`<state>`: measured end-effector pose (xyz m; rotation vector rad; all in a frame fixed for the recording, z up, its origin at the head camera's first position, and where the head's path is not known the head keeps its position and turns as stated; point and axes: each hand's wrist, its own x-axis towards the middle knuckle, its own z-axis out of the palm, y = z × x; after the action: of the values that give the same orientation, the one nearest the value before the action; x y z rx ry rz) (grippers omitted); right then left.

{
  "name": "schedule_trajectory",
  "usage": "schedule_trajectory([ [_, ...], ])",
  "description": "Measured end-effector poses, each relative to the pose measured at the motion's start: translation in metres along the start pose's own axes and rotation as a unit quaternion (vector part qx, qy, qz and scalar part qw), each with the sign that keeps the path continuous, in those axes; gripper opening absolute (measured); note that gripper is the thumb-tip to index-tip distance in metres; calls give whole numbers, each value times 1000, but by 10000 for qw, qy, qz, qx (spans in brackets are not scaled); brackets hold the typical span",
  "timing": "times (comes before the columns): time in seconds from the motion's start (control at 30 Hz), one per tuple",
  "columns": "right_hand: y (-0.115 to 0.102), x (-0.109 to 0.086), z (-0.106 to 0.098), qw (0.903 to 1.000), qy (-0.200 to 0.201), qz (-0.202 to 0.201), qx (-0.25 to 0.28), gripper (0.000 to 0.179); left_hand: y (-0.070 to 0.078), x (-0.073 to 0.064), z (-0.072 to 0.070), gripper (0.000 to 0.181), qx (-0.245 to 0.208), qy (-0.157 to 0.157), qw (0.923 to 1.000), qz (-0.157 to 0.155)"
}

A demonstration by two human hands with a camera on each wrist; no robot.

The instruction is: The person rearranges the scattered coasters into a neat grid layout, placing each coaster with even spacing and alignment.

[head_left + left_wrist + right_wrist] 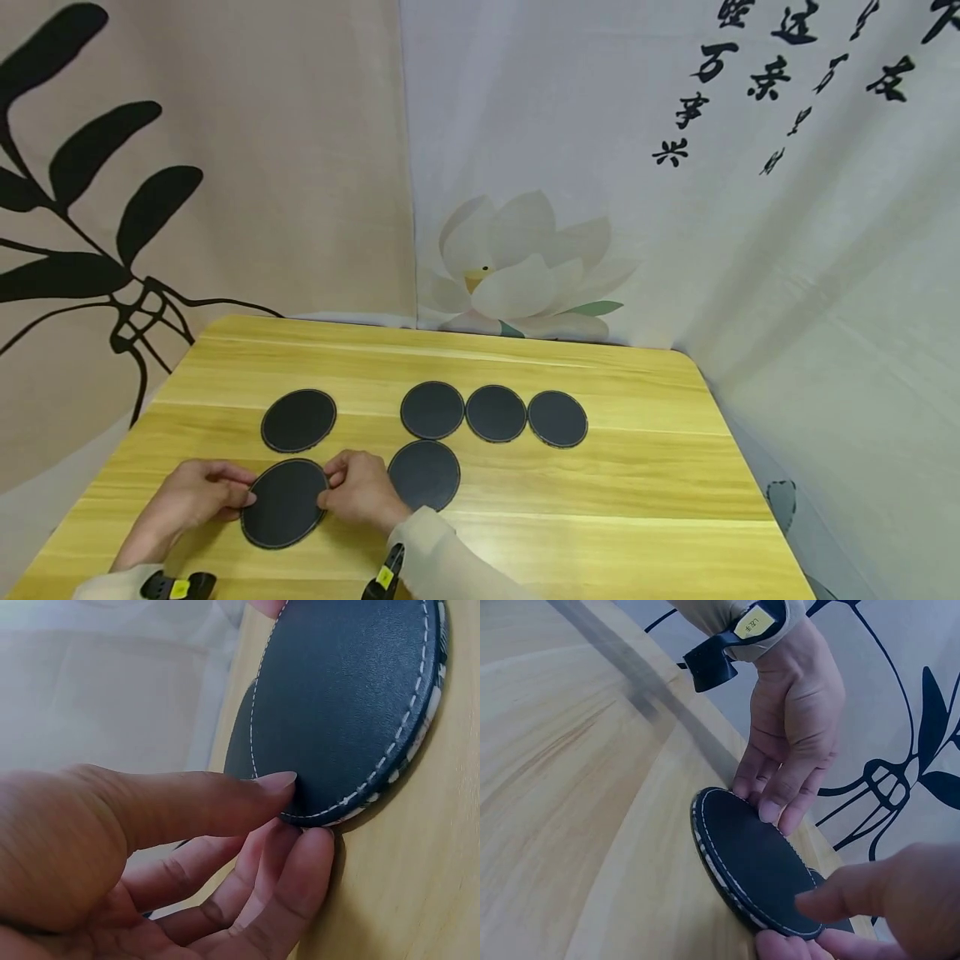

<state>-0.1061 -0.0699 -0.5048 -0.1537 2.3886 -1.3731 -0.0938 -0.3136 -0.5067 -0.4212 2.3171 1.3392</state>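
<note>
Both hands pinch one round black coaster [283, 504] with white stitching round its edge, low over the wooden table. My left hand [198, 496] has its left rim, thumb on top and fingertips underneath, as the left wrist view shows. On the opposite rim, my right hand [362, 490] grips with thumb above and fingers below. The coaster's edge [718, 874] shows a black and white pattern. Just beyond it lies another black coaster [298, 421]. Right beside my right hand, a further coaster [425, 474] is partly covered by that hand.
Three more black coasters, the left one [432, 410], the middle one [496, 413] and the right one [557, 419], form a row toward the back of the wooden table [600, 517]. Behind the table hangs a printed cloth [322, 167].
</note>
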Motion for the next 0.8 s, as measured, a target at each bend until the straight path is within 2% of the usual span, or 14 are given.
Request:
schedule_trajectory([
  [0.2, 2, -1, -3, 9998, 92, 37, 173, 24, 1, 0, 2, 34, -284, -47, 9996, 13],
  [0.4, 5, -1, -10, 9995, 180, -22, 259, 26, 5, -1, 5, 37, -313, 19, 9995, 94],
  [0.6, 13, 0, -19, 9987, 335, -207, 320, 30, 12, 1, 14, 33, -502, 141, 9983, 242],
  [0.8, 20, 0, -31, 9979, 364, -295, 446, 32, 19, 4, 24, 35, -569, 191, 9967, 546],
])
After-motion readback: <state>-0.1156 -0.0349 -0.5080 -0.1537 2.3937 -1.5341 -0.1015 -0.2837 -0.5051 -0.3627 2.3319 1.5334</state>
